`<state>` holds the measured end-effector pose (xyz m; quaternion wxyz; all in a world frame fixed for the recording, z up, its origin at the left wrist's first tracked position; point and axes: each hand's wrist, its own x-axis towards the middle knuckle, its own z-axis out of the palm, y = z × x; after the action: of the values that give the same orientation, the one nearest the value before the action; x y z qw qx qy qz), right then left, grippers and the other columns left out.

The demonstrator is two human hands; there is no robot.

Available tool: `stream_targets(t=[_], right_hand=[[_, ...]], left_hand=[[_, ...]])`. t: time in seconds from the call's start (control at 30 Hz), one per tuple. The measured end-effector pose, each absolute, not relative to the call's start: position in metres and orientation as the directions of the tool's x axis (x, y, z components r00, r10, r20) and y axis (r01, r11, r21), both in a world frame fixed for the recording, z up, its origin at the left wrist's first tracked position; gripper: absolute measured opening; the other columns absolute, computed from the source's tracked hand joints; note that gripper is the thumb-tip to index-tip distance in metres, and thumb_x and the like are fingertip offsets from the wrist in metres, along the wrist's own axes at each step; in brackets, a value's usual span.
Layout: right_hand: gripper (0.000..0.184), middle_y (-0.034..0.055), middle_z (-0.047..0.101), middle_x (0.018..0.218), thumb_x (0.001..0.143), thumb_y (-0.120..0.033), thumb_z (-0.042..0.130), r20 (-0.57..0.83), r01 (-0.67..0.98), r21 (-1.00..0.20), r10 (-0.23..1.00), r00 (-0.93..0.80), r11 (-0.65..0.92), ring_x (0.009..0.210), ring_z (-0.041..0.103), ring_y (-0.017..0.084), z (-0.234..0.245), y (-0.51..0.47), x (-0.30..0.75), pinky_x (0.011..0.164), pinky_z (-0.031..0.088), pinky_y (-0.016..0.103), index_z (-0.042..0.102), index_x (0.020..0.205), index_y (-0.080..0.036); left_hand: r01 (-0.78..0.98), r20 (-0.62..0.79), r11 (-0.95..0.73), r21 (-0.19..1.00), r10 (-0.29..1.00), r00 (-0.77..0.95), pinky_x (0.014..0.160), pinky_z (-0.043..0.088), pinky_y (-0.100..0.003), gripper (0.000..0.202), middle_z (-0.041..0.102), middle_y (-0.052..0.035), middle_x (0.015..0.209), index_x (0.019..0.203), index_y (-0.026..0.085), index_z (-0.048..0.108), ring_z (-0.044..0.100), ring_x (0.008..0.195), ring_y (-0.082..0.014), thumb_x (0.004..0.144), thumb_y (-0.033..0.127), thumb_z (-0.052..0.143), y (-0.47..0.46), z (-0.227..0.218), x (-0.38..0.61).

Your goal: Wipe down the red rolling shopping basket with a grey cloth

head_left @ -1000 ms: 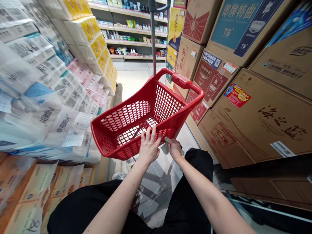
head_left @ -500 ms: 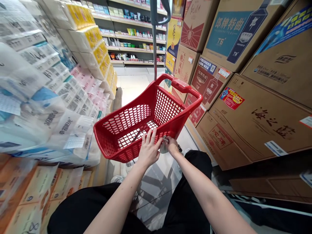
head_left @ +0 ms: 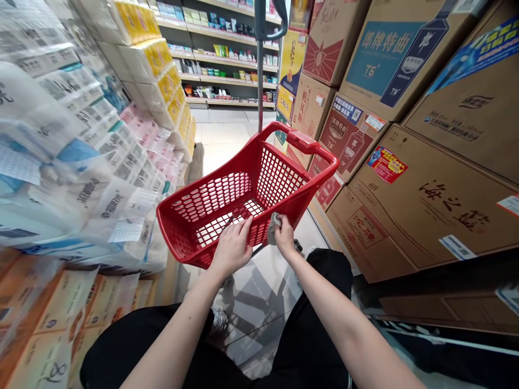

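A red plastic shopping basket (head_left: 227, 194) with mesh walls stands tilted in the aisle in front of me, with a grey pull handle (head_left: 259, 65) rising behind it. My left hand (head_left: 232, 247) grips the basket's near rim, fingers curled over the edge. My right hand (head_left: 283, 236) is closed on a small grey cloth (head_left: 273, 227), pressed against the outer side of the near rim. The inside of the basket holds nothing I can see.
Wrapped packs of paper rolls and tissue (head_left: 73, 146) are stacked high on the left. Large brown cartons (head_left: 430, 178) are piled along the right. Shelves of small goods (head_left: 227, 54) close the far end of the narrow tiled aisle (head_left: 223, 135). My black-trousered legs fill the bottom.
My left hand went from flat fingers on the basket's near wall to a curl over the rim. My right hand with the cloth rose slightly along the rim. The basket barely shifted.
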<state>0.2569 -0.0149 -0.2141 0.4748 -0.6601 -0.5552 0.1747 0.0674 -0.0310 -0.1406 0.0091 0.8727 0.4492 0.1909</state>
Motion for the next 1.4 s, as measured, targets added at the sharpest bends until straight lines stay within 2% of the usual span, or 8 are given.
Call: stream_targets(t=[0.2, 0.37, 0.5, 0.7, 0.83, 0.93, 1.13, 1.4], right_hand=[[0.018, 0.0029, 0.065, 0.091, 0.084, -0.023, 0.045, 0.165, 0.436, -0.898, 0.961, 0.22, 0.055, 0.084, 0.061, 0.017, -0.23, -0.032, 0.226, 0.078, 0.045, 0.027, 0.055, 0.099, -0.022], [0.022, 0.0054, 0.064, 0.097, 0.087, -0.033, 0.045, 0.271, 0.285, -0.948, 0.832, 0.485, 0.143, 0.088, 0.06, 0.018, -0.199, -0.037, 0.231, 0.082, 0.046, 0.03, 0.053, 0.102, -0.018], [0.029, 0.0076, 0.061, 0.108, 0.089, -0.038, 0.044, 0.376, 0.314, -0.921, 0.732, 0.569, 0.229, 0.097, 0.058, 0.018, -0.156, -0.029, 0.251, 0.088, 0.044, 0.033, 0.051, 0.109, -0.018], [0.035, 0.0108, 0.059, 0.116, 0.091, -0.033, 0.041, 0.526, 0.582, -0.773, 0.767, 0.368, 0.251, 0.105, 0.054, 0.022, -0.111, 0.003, 0.284, 0.093, 0.042, 0.038, 0.052, 0.12, -0.016], [0.032, 0.0112, 0.059, 0.109, 0.087, -0.029, 0.053, 0.506, 0.832, -0.482, 0.862, 0.006, 0.277, 0.105, 0.048, 0.026, -0.107, 0.012, 0.291, 0.093, 0.041, 0.041, 0.061, 0.116, -0.018], [0.03, 0.0113, 0.057, 0.109, 0.091, -0.03, 0.049, 0.494, 0.9, -0.309, 0.861, -0.124, 0.307, 0.105, 0.044, 0.027, -0.111, 0.009, 0.29, 0.092, 0.041, 0.041, 0.063, 0.115, -0.019], [0.031, 0.0121, 0.057, 0.107, 0.095, -0.026, 0.037, 0.516, 0.934, -0.277, 0.855, -0.054, 0.226, 0.102, 0.042, 0.027, -0.124, -0.001, 0.266, 0.089, 0.041, 0.04, 0.067, 0.103, -0.018], [0.028, 0.0099, 0.057, 0.107, 0.095, -0.027, 0.04, 0.482, 0.917, -0.254, 0.862, -0.156, 0.308, 0.099, 0.044, 0.024, -0.133, -0.026, 0.214, 0.086, 0.043, 0.035, 0.065, 0.104, -0.02]], left_hand=[[0.748, 0.318, -0.62, 0.236, 0.777, 0.543, 0.105, 0.033, -0.041, 0.075, 0.046, -0.0131, 0.136, 0.145, 0.013, 0.024, 0.044, 0.122, -0.0275, 0.074, 0.02, 0.048, -0.031, -0.141, 0.064], [0.716, 0.318, -0.633, 0.295, 0.772, 0.551, 0.104, 0.035, -0.043, 0.08, 0.047, -0.0144, 0.135, 0.146, 0.012, 0.019, 0.046, 0.121, -0.0269, 0.072, 0.018, 0.05, -0.031, -0.143, 0.06], [0.713, 0.309, -0.632, 0.303, 0.773, 0.553, 0.105, 0.036, -0.042, 0.077, 0.049, -0.0141, 0.134, 0.145, 0.012, 0.021, 0.046, 0.122, -0.0259, 0.073, 0.017, 0.048, -0.03, -0.141, 0.059], [0.789, 0.202, -0.576, 0.214, 0.816, 0.541, 0.097, 0.042, -0.038, 0.053, 0.054, -0.0131, 0.13, 0.138, 0.013, 0.037, 0.053, 0.115, -0.0246, 0.087, 0.025, 0.037, -0.03, -0.133, 0.041], [0.87, 0.116, -0.454, 0.192, 0.891, 0.439, 0.076, 0.048, -0.034, 0.051, 0.059, -0.01, 0.123, 0.138, 0.019, 0.038, 0.061, 0.099, -0.0247, 0.093, 0.041, 0.029, -0.032, -0.133, 0.029], [0.873, 0.093, -0.437, 0.218, 0.899, 0.427, 0.073, 0.047, -0.031, 0.05, 0.059, -0.0076, 0.126, 0.136, 0.022, 0.04, 0.061, 0.102, -0.0231, 0.093, 0.043, 0.028, -0.032, -0.134, 0.026], [0.879, 0.108, -0.414, 0.237, 0.91, 0.399, 0.072, 0.045, -0.031, 0.047, 0.064, -0.0055, 0.118, 0.129, 0.025, 0.048, 0.064, 0.095, -0.0227, 0.094, 0.046, 0.026, -0.033, -0.135, 0.032], [0.883, 0.083, -0.382, 0.274, 0.924, 0.374, 0.074, 0.045, -0.033, 0.053, 0.066, -0.0089, 0.112, 0.139, 0.024, 0.037, 0.064, 0.094, -0.0252, 0.092, 0.048, 0.028, -0.037, -0.135, 0.031]])
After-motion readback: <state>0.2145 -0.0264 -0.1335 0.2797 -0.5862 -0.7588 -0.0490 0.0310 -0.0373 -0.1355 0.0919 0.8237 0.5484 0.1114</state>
